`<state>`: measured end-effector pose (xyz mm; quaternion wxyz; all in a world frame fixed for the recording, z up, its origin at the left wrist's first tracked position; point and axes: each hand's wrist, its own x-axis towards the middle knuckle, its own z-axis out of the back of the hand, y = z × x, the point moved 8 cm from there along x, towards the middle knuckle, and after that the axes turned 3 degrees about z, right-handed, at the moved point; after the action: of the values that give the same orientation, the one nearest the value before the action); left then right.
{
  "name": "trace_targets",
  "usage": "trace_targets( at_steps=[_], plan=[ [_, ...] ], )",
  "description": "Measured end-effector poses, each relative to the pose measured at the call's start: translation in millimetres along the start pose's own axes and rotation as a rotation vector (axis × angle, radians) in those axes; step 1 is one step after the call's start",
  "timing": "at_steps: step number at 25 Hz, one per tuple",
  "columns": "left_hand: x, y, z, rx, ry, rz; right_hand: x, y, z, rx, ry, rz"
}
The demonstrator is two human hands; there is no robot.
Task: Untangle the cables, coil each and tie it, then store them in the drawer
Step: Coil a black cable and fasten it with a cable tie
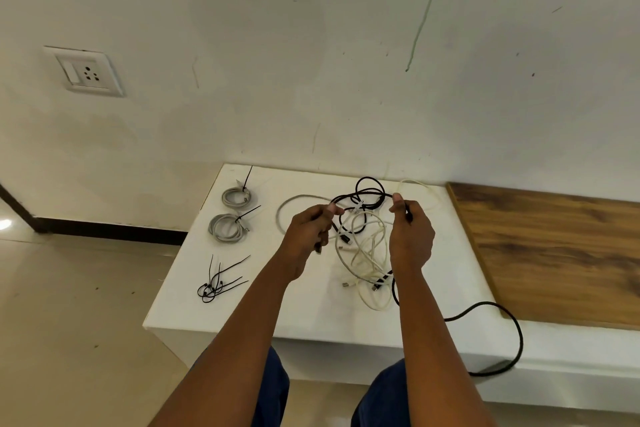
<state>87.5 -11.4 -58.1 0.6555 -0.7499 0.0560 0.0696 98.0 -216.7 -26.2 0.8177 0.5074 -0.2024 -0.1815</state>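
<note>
both hands are raised over the middle of the white desk (194, 291). left hand (309, 236) and right hand (412, 236) each pinch the black cable (370, 191), looped between them above the white tangle (367, 253). two tied grey coils (228, 218) lie near the far left corner, loose ties (221, 281) by the left edge.

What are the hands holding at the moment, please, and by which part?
Both hold the black cable: the left hand pinches a stretch near one end, the right hand another stretch, the raised loops spanning between them.
</note>
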Motion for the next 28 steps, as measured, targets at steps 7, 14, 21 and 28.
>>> trace_targets(
  at_steps=[7,14,21,28],
  plan=[
    [-9,21,-14,0.111,0.147,0.25,0,-8,30,0.028,-0.283,-0.052],
    [-23,-7,-35,-0.621,0.539,0.33,7,-21,9,-0.072,-0.047,-0.127],
    [1,-15,17,-1.296,0.066,0.105,-9,2,-39,-0.175,0.534,0.143],
    [4,1,46,-1.015,-0.345,-0.02,-47,26,-62,-0.095,0.94,0.3]
  ],
)
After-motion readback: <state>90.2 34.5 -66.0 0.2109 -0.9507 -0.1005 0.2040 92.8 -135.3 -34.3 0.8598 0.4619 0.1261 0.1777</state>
